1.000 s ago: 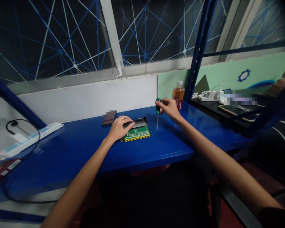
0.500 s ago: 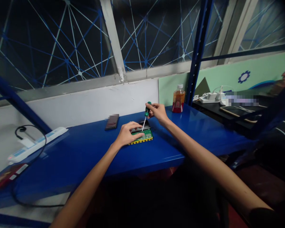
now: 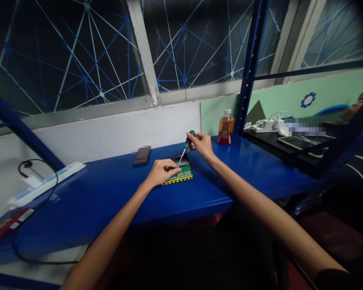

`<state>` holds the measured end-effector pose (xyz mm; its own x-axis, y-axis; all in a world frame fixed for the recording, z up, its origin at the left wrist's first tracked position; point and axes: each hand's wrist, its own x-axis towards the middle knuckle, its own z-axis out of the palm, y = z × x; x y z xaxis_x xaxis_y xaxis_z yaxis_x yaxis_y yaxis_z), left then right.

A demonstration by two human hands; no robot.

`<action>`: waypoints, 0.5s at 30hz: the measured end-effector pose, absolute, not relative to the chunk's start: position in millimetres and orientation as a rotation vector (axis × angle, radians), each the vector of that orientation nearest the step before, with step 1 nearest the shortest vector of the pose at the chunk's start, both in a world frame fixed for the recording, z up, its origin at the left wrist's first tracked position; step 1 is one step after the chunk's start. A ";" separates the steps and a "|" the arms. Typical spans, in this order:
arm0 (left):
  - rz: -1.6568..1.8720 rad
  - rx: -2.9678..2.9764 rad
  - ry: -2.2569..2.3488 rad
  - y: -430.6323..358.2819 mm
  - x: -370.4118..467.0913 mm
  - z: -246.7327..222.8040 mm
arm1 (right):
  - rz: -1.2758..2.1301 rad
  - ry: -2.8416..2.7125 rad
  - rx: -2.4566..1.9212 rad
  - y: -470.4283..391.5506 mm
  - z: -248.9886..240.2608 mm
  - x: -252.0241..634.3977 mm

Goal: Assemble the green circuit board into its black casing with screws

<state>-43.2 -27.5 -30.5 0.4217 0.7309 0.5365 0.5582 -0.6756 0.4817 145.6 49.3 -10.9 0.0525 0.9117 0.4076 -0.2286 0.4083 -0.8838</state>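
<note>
A green circuit board with a yellow and black front edge lies on the blue table. Behind it sits a dark tray-like part. My right hand grips the handle of a green and black screwdriver, whose shaft slants down to the left. My left hand rests over the board's left side, thumb and fingertips pinched at the screwdriver's tip. What is between those fingertips is too small to make out.
A dark phone lies behind my left hand. A bottle of orange-red drink stands back right. At the left are a white power strip with a black cable and a red package.
The screwdriver tip has moved slightly left and leans more. My left thumb and fingers have closed together around the tip; they were apart before.
</note>
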 end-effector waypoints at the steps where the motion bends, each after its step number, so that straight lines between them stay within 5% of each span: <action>1: 1.097 2.444 1.127 -27.4 -43.1 -30.7 | 0.987 -1.204 -0.732 49.3 -11.3 145.3; 15: 1.127 2.427 1.162 -22.9 -47.0 -32.5 | 0.870 -1.216 -0.678 47.2 -10.9 145.4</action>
<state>-47.0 -22.9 -32.5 0.3916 0.7405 0.5461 0.5686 -0.6614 0.4892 145.4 47.2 -10.9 0.1120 0.8561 0.5046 -0.2013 0.5168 -0.8321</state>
